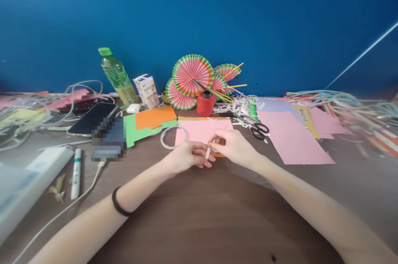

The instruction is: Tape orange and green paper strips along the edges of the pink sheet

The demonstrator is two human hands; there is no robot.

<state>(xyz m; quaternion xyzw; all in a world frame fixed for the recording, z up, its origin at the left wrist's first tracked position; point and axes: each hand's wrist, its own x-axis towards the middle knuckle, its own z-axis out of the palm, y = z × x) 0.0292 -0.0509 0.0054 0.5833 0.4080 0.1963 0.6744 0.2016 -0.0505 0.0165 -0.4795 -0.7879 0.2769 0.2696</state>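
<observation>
My left hand (191, 155) and my right hand (228, 144) meet over the front of a pink paper sheet (189, 129). Between them is a short white strip (208, 153), perhaps a piece of tape. Both hands are closed in a pinch on it: the right fingertips at its upper end, the left fingers around its side. Orange and green edges show along the back of the pink sheet. A white ring-shaped tape roll (162, 141) lies by the sheet's left side, partly over it. The hands hide the sheet's front right part.
Behind stand pleated paper fans (192, 75), a red thread spool (205, 104), a carton (147, 92) and a green bottle (118, 77). Black-handled scissors (259, 130) and pink paper (292, 139) lie right; green paper (132, 131), a marker (75, 175) and a cable (93, 181) lie left.
</observation>
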